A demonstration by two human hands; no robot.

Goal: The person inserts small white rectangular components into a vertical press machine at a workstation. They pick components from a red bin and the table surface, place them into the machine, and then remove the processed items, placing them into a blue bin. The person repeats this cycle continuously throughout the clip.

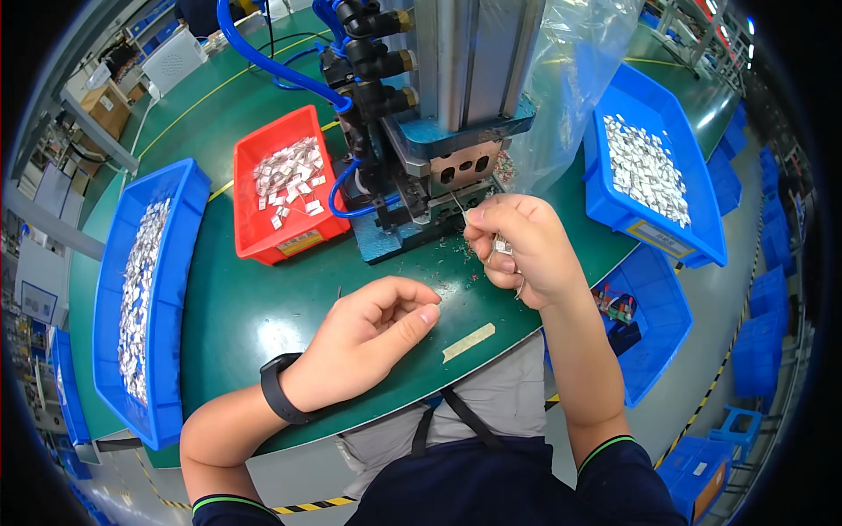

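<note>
My right hand (524, 250) is closed in front of the bench press (465, 167), its thumb and index finger pinching a small part whose thin lead points into the slot between the press's metal blocks. More small white wire-leaded parts (502, 245) show between its curled fingers. Over the green tabletop, left of and nearer than the press, my left hand (373, 324) has its fingers loosely curled in, with the thumb close to the index finger. Whatever may lie inside that hand is hidden. A black band circles my left wrist.
A red bin (289, 237) of white parts stands left of the press. Long blue bins of similar parts flank the table, one left (167, 351) and one right (605, 206). Blue hoses (289, 74) curve beside the press. Tiny scraps (460, 254) and a tape strip (469, 343) lie on the tabletop.
</note>
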